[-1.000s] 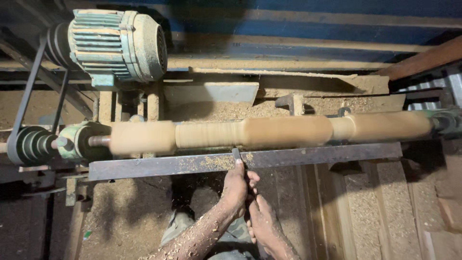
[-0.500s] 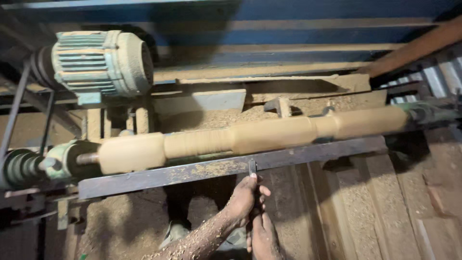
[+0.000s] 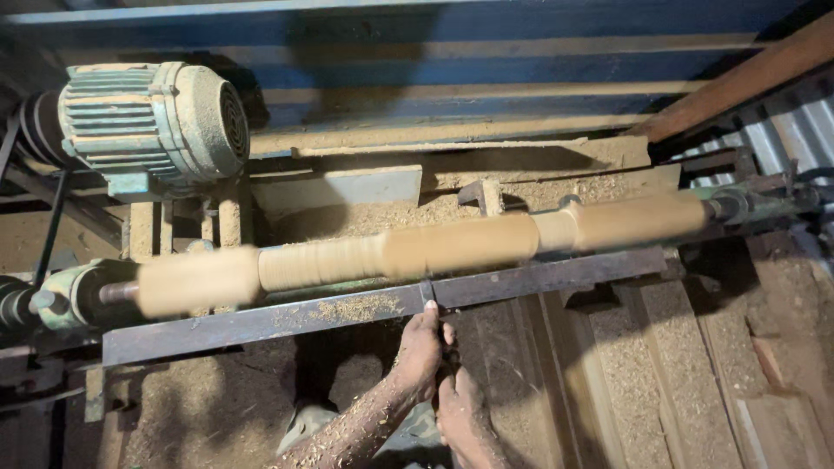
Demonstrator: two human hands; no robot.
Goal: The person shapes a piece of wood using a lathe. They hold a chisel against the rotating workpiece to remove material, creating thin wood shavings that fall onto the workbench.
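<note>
A long pale wooden workpiece [image 3: 417, 247] spins blurred between the lathe's ends, with a narrower section left of its middle. A dark metal tool rest bar [image 3: 539, 278] runs just below it. A thin metal chisel [image 3: 427, 291] lies across the bar with its tip at the wood. My left hand [image 3: 419, 347] grips the chisel close behind the bar, dusted with sawdust. My right hand [image 3: 462, 415] holds the chisel's handle end lower down, near the frame's bottom edge.
A green electric motor [image 3: 148, 122] sits at the upper left, with a belt running down to the pulley and headstock [image 3: 52, 300]. The tailstock [image 3: 747, 204] is at the right. Sawdust covers the wooden bed and planks. My shoes show below.
The view has shifted, so the lathe sits lower and more tilted in frame. Both hands stay on the chisel against the bar, with its tip now nearer the workpiece's middle.
</note>
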